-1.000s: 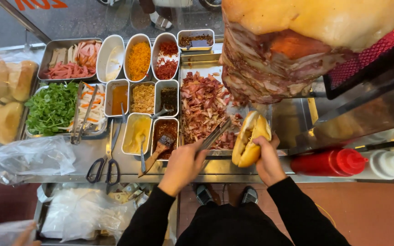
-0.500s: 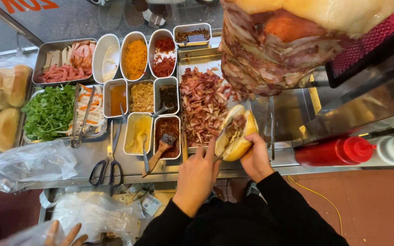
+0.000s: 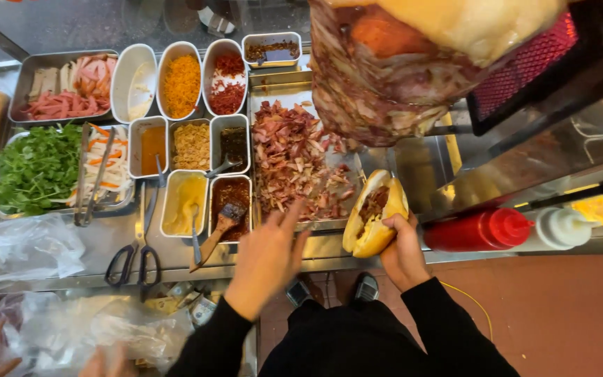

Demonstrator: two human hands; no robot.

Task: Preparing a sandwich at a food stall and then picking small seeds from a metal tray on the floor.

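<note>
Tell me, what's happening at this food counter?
A person is filling a sandwich. The right hand holds a split bread roll with some shaved meat already inside. The left hand hangs open, holding nothing, at the near edge of the tray of chopped meat, beneath a big spit of meat.

split bread roll point(image 3: 371, 216), meat-filled, tilted upright

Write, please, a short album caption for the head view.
Right hand holds a split roll with meat; left hand reaches over the tray of chopped meat.
</note>
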